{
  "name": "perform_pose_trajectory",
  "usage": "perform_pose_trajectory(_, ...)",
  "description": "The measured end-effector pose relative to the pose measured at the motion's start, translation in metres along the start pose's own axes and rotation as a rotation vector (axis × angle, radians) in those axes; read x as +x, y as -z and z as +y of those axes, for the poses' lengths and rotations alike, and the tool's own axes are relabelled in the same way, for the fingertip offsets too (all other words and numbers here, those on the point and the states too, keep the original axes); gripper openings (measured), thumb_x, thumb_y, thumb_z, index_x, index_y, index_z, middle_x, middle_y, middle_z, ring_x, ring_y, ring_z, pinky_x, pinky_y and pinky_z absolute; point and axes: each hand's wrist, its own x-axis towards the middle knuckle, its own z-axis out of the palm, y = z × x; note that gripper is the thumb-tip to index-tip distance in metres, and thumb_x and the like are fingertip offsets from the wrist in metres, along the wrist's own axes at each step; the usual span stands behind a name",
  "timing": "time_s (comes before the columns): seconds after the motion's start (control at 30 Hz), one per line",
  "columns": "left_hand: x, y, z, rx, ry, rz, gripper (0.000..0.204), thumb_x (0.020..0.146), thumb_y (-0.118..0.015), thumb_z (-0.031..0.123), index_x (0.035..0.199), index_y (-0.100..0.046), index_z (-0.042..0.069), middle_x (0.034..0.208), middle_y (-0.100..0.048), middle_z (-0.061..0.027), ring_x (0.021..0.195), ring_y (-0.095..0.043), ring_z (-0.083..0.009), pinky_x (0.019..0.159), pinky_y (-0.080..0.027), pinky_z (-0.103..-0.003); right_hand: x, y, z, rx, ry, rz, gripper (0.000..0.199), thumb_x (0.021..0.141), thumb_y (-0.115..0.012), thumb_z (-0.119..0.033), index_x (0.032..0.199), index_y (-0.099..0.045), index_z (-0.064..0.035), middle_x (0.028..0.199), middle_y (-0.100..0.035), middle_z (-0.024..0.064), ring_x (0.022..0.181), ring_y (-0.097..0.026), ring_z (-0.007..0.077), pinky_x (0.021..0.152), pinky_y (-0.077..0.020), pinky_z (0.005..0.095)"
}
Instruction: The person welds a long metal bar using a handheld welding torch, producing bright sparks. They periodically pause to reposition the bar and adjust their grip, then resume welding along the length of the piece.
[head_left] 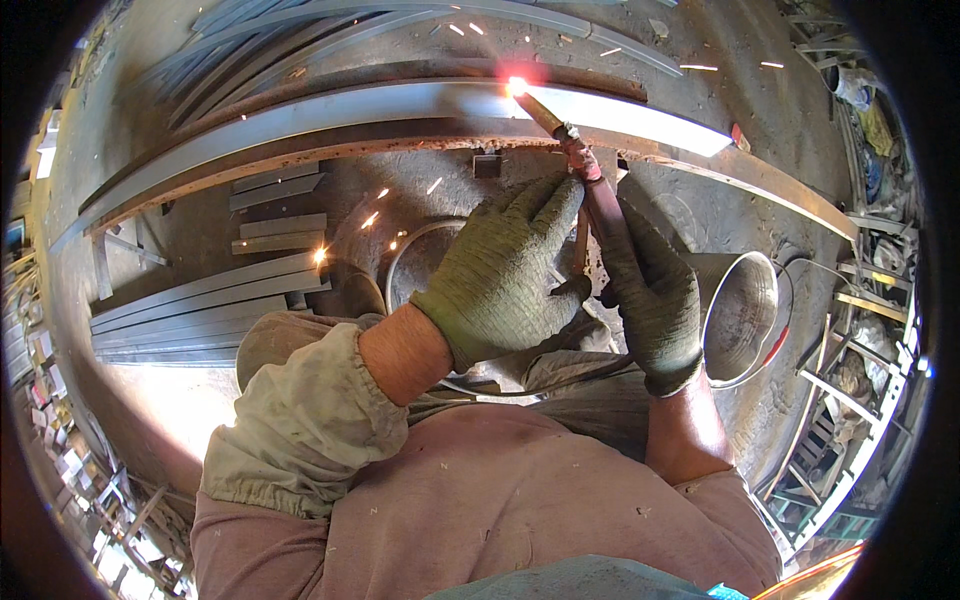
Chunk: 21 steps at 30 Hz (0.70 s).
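Note:
A welding torch (602,208) with a red-brown handle and a brass-coloured nozzle slants up to a bright glowing arc (516,86). The nozzle tip is at the far edge of a long pale steel bar (380,103), which lies along a rusty beam (330,155). Wearing a green work glove, my right hand (655,295) is wrapped round the torch's handle. My left hand (505,265), gloved the same way, closes on the torch from the left, its fingertips at the handle's upper part; the grip underneath is partly hidden. Sparks fly from the arc.
Grey steel bars (200,315) are stacked on the floor at left, with short pieces above them. Long steel lengths (290,45) lie beyond the beam. A metal bucket (742,315) lies tipped at right, beside a cable. A metal rack (845,400) and clutter line the right.

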Motion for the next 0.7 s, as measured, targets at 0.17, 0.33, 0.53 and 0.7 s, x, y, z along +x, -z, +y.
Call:
perform_pose_trajectory(0.17,-0.001,-0.002,-0.003,0.01,0.023,-0.033,0.094,0.087,-0.089,0.022,0.167,-0.049,-0.007,0.157,-0.062,-0.0344,0.144,-0.061,-0.0534,0.123,-0.049,-0.056,0.0,0.002,0.008,0.015,0.039,0.0,0.046,0.118,-0.075,-0.023,0.159,-0.07,-0.0015,0.106,-0.078,0.0003,0.088,-0.065,0.0058,0.078,-0.0574,0.0268)
perform_pose_trajectory(0.33,-0.001,-0.003,-0.005,0.042,-0.013,-0.025,0.093,0.088,-0.088,0.022,0.166,-0.049,-0.008,0.156,-0.062,-0.0349,0.144,-0.061,-0.0537,0.124,-0.049,-0.056,0.002,0.0,0.01,0.0,0.043,0.004,0.046,0.118,-0.075,-0.022,0.159,-0.069,-0.0014,0.106,-0.077,-0.0004,0.088,-0.064,0.0056,0.077,-0.0568,0.0264)
perform_pose_trajectory(0.53,0.002,0.0,-0.001,0.051,0.002,-0.046,0.093,0.088,-0.088,0.023,0.167,-0.049,-0.007,0.156,-0.062,-0.0352,0.144,-0.061,-0.0539,0.124,-0.048,-0.056,0.003,-0.001,0.018,0.059,0.122,0.024,0.045,0.118,-0.075,-0.021,0.158,-0.07,-0.0011,0.108,-0.077,0.0008,0.09,-0.065,0.006,0.077,-0.0564,0.0259)
perform_pose_trajectory(0.7,0.0,0.0,0.0,0.059,-0.009,-0.027,0.095,0.088,-0.088,0.025,0.168,-0.048,-0.006,0.156,-0.062,-0.0344,0.143,-0.061,-0.0537,0.124,-0.048,-0.057,0.002,0.0,0.001,0.022,0.053,-0.009,0.044,0.118,-0.074,-0.021,0.157,-0.07,-0.0012,0.105,-0.076,0.0004,0.088,-0.065,0.0062,0.076,-0.0557,0.026)
